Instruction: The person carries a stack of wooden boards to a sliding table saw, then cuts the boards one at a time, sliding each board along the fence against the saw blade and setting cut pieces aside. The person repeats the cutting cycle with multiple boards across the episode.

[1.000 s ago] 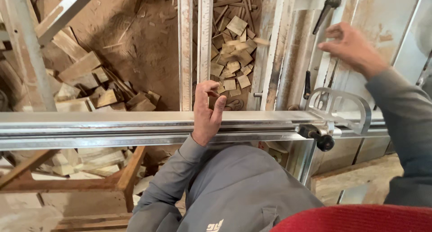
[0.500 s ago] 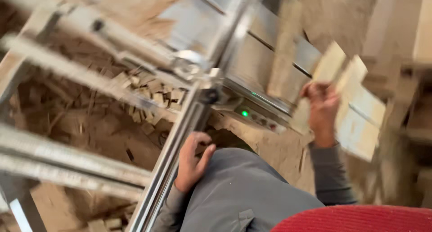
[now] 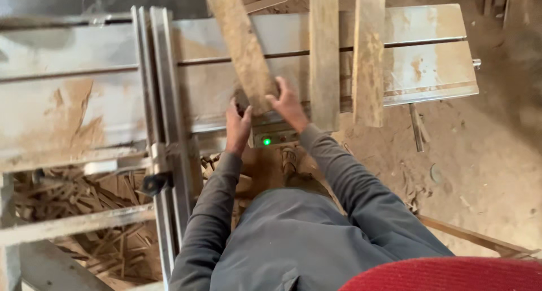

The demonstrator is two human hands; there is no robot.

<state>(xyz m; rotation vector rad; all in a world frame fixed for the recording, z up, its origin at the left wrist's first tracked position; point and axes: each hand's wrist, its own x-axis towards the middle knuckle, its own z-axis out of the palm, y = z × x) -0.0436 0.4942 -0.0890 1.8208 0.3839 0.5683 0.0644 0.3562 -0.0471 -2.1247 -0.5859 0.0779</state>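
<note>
A long rough wooden board (image 3: 240, 45) lies slanted on the steel saw table (image 3: 429, 48). My right hand (image 3: 288, 103) grips its near end. On the left of that same end rests my left hand (image 3: 237, 126), fingers curled against the board's edge and the table's front lip. Two more boards lie straight on the table to the right, one narrow (image 3: 324, 54) and one wider (image 3: 368, 54).
A metal fence rail (image 3: 164, 116) runs across the table toward me on the left. A green light (image 3: 266, 141) glows on a panel under the table edge. Wood offcuts (image 3: 90, 212) pile up below on the left. Sawdust covers the floor (image 3: 485, 172) at right.
The view has swung to face the saw table. My right hand has brought a board onto the table, and my left hand has left the rail and come to the board's end.
</note>
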